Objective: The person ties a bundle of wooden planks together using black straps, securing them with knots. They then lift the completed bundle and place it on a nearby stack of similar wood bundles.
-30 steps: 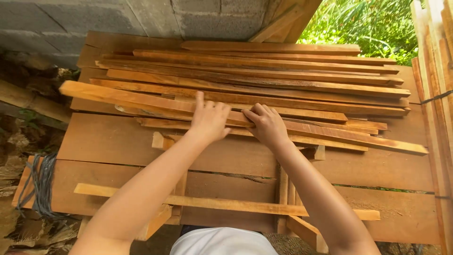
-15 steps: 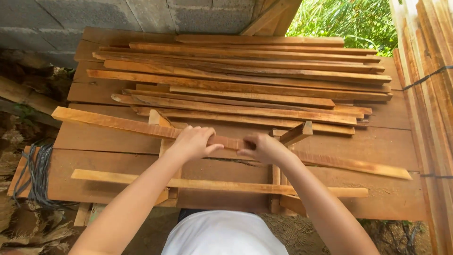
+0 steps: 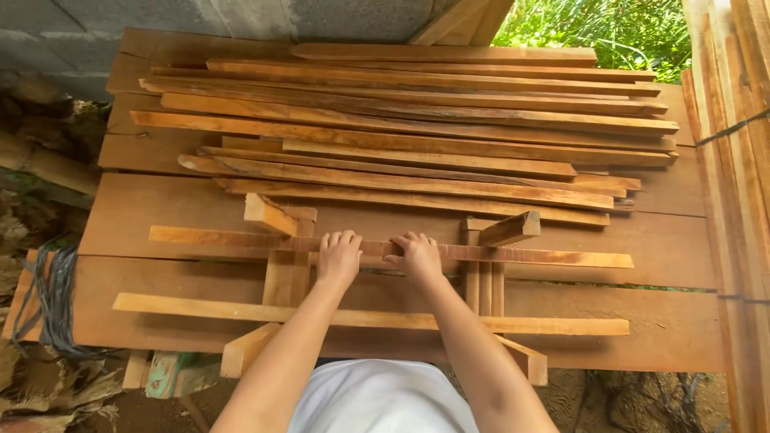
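Note:
A long thin wooden slat (image 3: 545, 256) lies flat across two upright wooden jig blocks, the left block (image 3: 273, 215) and the right block (image 3: 507, 228). My left hand (image 3: 338, 255) and my right hand (image 3: 415, 253) rest side by side on the slat's middle, fingers curled over its far edge and pressing it down. A second long slat (image 3: 160, 303) lies parallel to it, nearer to me, passing under my forearms. Behind the hands sits a pile of long wooden slats (image 3: 417, 128) stacked lengthwise on the plank workbench (image 3: 666, 329).
A grey block wall (image 3: 160, 16) runs behind the bench. More bundled slats (image 3: 734, 120) stand at the right edge. A coil of grey cord (image 3: 50, 297) hangs at the bench's left end. Green plants (image 3: 593, 28) show at top right.
Both hands pulled one slat off the pile toward me and set it down level across the two jig blocks; it was angled before and now lies straight.

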